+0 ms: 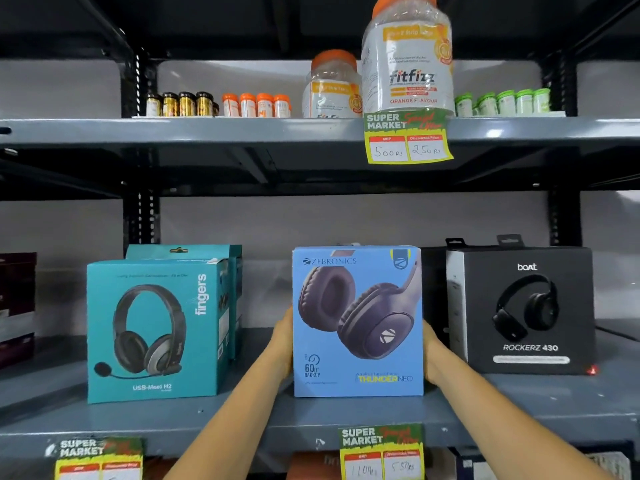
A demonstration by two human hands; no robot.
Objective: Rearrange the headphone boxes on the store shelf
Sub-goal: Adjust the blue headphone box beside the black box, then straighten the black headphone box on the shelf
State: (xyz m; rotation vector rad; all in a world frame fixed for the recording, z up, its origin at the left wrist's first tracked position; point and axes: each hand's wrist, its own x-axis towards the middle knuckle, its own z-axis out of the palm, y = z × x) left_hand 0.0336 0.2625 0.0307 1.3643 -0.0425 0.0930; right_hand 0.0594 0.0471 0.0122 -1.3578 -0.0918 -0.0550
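Observation:
A blue Zebronics headphone box (pixel 358 322) stands upright in the middle of the grey shelf (pixel 242 420). My left hand (pixel 284 341) presses its left side and my right hand (pixel 433 355) presses its right side; most of the fingers are hidden behind the box. A teal Fingers headset box (pixel 156 329) stands to the left, with a second teal box (pixel 214 252) behind it. A black Boat Rockerz box (pixel 523 308) stands to the right, close to my right hand.
The upper shelf (pixel 207 129) carries small bottles and two large orange-lidded Fitfizz jars (pixel 408 64). Yellow price tags (pixel 382 452) hang on the shelf edges. Dark boxes (pixel 17 303) sit at the far left. A gap lies between the teal and blue boxes.

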